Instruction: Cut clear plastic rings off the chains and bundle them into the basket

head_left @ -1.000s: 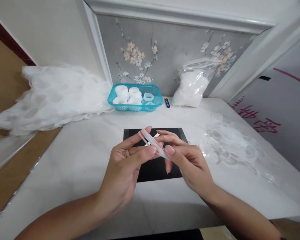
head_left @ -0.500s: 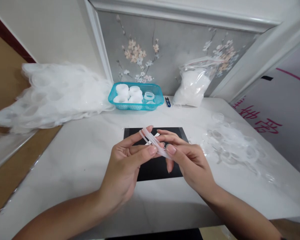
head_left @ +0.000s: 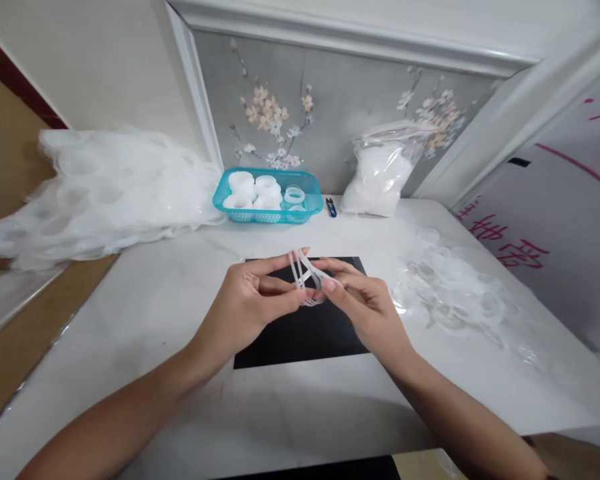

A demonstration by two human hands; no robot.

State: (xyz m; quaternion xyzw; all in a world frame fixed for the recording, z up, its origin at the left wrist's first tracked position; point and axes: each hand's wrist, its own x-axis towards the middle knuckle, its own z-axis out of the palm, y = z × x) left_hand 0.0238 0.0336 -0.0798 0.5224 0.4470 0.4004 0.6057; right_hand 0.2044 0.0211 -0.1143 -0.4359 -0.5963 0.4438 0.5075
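Note:
Several thin, translucent white rings point(head_left: 297, 270) are held between my two hands, over a black mat point(head_left: 300, 337) on the table. My left hand point(head_left: 260, 293) grips them at the left, index finger at their top and thumb at their lower side. At the right, my right hand point(head_left: 363, 297) pinches the rings between thumb and fingers, where they fan apart. A white strip on the mat shows partly behind the rings. Whether the rings are separate or joined I cannot tell.
A blue basket point(head_left: 270, 218) with white ring stacks stands at the back, beside small blue thread snips point(head_left: 331, 207) and a zip bag point(head_left: 375, 180) of white material. Loose clear rings point(head_left: 455, 287) lie at the right. A large heap of translucent rings point(head_left: 105, 193) sits at the left.
The rings have turned from a slanted bundle to a more upright, spread shape. My right hand has shifted slightly left and its fingers have drawn in. The camera view has shifted a little.

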